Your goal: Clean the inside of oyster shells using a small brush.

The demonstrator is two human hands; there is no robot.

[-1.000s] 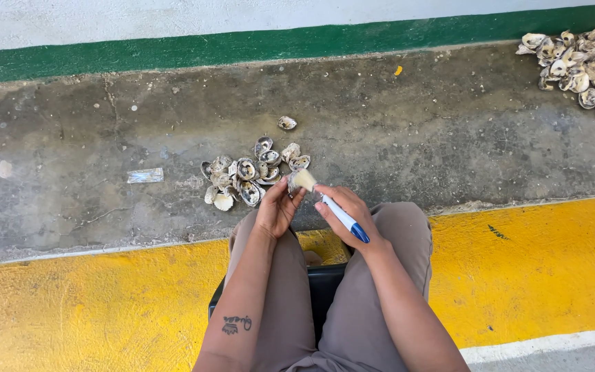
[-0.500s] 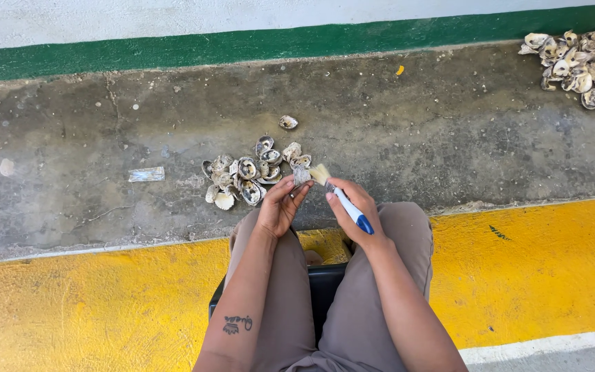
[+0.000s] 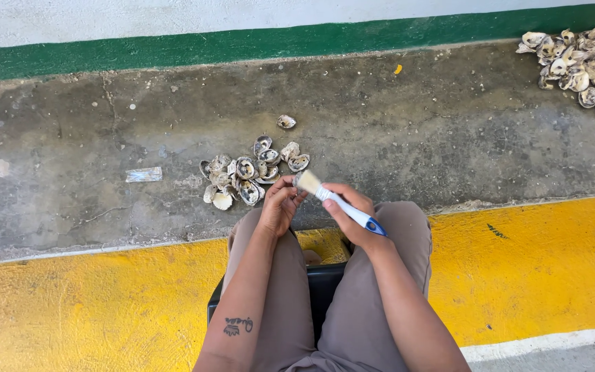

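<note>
Looking down, we take the small shell pile (image 3: 249, 176) on the grey concrete strip (image 3: 414, 131) as our landmark. Just on our side of it, our left hand (image 3: 278, 207) is cupped shut around something small; we cannot tell what it is, though it looks like a shell. Our right hand (image 3: 352, 217) is closed on the white and blue handle of a brush (image 3: 332, 198), its pale bristles touching the left fingertips.

Beyond the pile the concrete runs bare to a green painted band (image 3: 242, 45); nearer than the pile, a yellow painted band (image 3: 531, 262) passes under our knees. Both flanks of the pile lie open.

Half a second ago the bristles stood over the pile's near edge; now they sit closer to us, against the left hand.

Beside the pile, on our left hand's side, lies a flat silvery wrapper (image 3: 144, 174). One lone shell (image 3: 286, 122) sits just beyond the pile, and a larger shell heap (image 3: 583, 58) lies well apart, far off on our right hand's side.
</note>
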